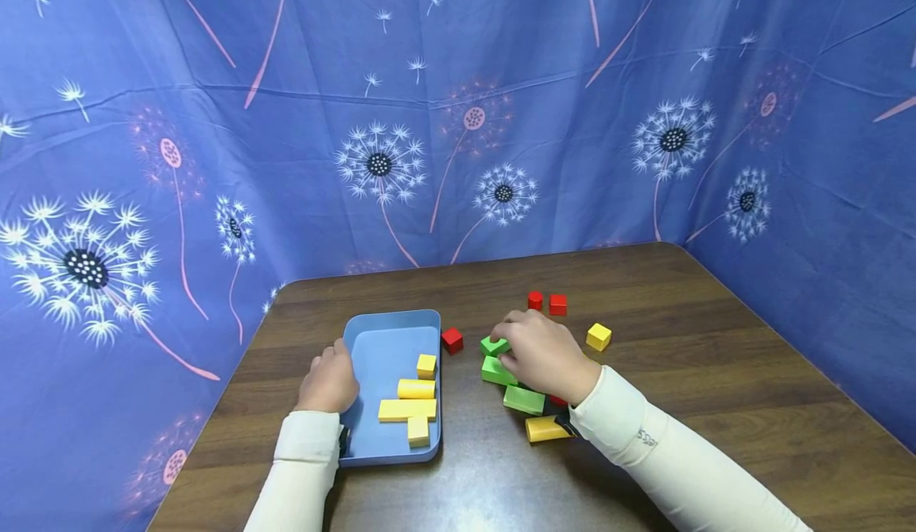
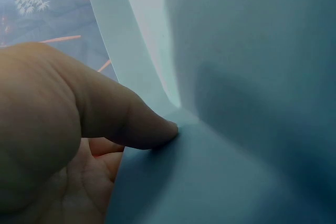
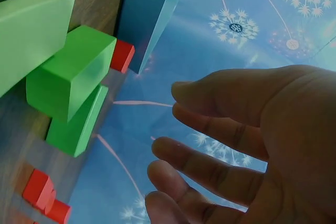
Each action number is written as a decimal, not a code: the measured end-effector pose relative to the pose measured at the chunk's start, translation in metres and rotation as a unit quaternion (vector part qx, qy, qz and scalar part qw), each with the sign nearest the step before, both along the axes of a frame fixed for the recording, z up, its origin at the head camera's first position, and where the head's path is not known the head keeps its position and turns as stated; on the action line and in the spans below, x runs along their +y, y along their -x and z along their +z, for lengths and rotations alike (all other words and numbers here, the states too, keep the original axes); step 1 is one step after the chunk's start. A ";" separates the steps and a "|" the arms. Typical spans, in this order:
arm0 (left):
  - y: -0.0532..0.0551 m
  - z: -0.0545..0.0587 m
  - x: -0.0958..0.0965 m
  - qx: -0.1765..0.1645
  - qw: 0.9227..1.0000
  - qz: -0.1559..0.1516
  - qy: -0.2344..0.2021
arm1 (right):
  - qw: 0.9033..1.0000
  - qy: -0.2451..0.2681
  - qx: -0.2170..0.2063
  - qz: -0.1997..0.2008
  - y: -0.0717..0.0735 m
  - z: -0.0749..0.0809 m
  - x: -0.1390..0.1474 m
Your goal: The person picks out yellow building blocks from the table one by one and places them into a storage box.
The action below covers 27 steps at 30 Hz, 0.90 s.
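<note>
My left hand [image 1: 329, 381] grips the left wall of a blue plastic tray [image 1: 378, 345]; in the left wrist view the thumb [image 2: 131, 116] presses the wall's inside, with other fingers beyond its edge. Yellow blocks lie along the tray's right side, among them a cube [image 1: 426, 366], a cylinder [image 1: 417, 389] and a long bar [image 1: 393, 410]. Over the green blocks on the table hovers my right hand [image 1: 544, 353]. Its fingers are loosely bent with nothing between them in the right wrist view, apart from the green block [image 3: 79, 69] there.
Right of the tray sits a red cube [image 1: 452, 340]. Two red blocks [image 1: 558, 304] stand farther back, and a yellow cube [image 1: 599, 336] lies to the right. A yellow cylinder [image 1: 544, 429] lies by the right wrist. Patterned blue cloth [image 1: 429, 158] hangs behind the wooden table [image 1: 716, 373].
</note>
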<state>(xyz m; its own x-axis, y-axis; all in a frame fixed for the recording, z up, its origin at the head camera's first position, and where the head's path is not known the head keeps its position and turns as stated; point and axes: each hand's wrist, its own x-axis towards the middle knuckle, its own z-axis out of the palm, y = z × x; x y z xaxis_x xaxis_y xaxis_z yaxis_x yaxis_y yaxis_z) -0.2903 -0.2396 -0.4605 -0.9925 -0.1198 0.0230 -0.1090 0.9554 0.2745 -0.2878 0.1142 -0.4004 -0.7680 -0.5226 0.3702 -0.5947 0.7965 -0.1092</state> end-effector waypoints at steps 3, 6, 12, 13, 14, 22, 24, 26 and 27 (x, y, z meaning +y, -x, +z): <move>0.000 0.000 0.001 -0.001 1.000 -0.001 -0.001 | 1.000 -0.001 0.004 -0.006 0.000 -0.001 0.006; 0.000 -0.001 0.001 -0.001 1.000 -0.001 -0.002 | 1.000 0.005 0.006 -0.018 0.001 -0.003 0.011; 0.000 0.000 0.000 0.002 1.000 0.001 -0.004 | 1.000 0.011 0.010 -0.025 0.000 -0.008 0.019; 0.000 0.001 0.000 0.002 1.000 0.001 -0.005 | 1.000 0.011 0.010 -0.024 0.000 -0.009 0.021; 0.000 0.001 0.000 0.002 1.000 0.001 -0.006 | 1.000 0.011 0.012 -0.024 0.000 -0.010 0.022; -0.002 0.002 0.000 -0.002 1.000 0.001 -0.004 | 0.999 0.019 -0.001 -0.037 0.002 -0.013 0.032; -0.001 0.001 0.000 -0.002 1.000 0.001 -0.003 | 0.999 0.020 -0.005 -0.043 0.003 -0.014 0.035; -0.001 0.001 0.000 -0.001 1.000 0.000 -0.003 | 0.998 0.023 -0.010 -0.051 0.004 -0.014 0.038; -0.001 0.002 0.000 -0.001 1.000 -0.001 -0.004 | 0.998 0.024 -0.012 -0.055 0.004 -0.015 0.040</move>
<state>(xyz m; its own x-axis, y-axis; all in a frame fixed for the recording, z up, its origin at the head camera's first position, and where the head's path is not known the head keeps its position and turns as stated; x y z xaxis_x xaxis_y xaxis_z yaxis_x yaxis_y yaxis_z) -0.2892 -0.2396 -0.4590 -0.9928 -0.1185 0.0197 -0.1082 0.9536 0.2811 -0.2919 0.1543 -0.4155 -0.8283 -0.4172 0.3739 -0.5013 0.8500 -0.1621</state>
